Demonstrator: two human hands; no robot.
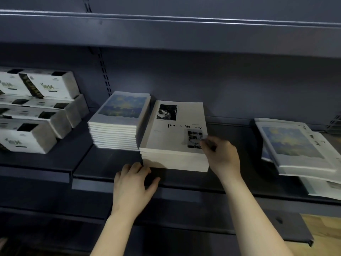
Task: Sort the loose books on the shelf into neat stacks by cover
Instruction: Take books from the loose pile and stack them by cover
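Two neat stacks stand side by side on the dark shelf [110,169]. The left stack [118,122] has blue-and-yellow painted covers. The right stack [171,137] has white covers printed with "Time & Memory" and small photos. My left hand [132,180] rests at the front left corner of the white stack, fingers curled against its edge. My right hand [221,156] touches the top book's front right corner, fingertips on the cover. A loose, untidy pile [295,146] with a blue-and-yellow cover on top lies at the right.
White boxed packs [36,111] with dark labels are piled at the left on the neighbouring shelf. Another shelf board [166,30] hangs overhead. A lower shelf [184,224] runs under my forearms, and wooden floor [321,228] shows at lower right.
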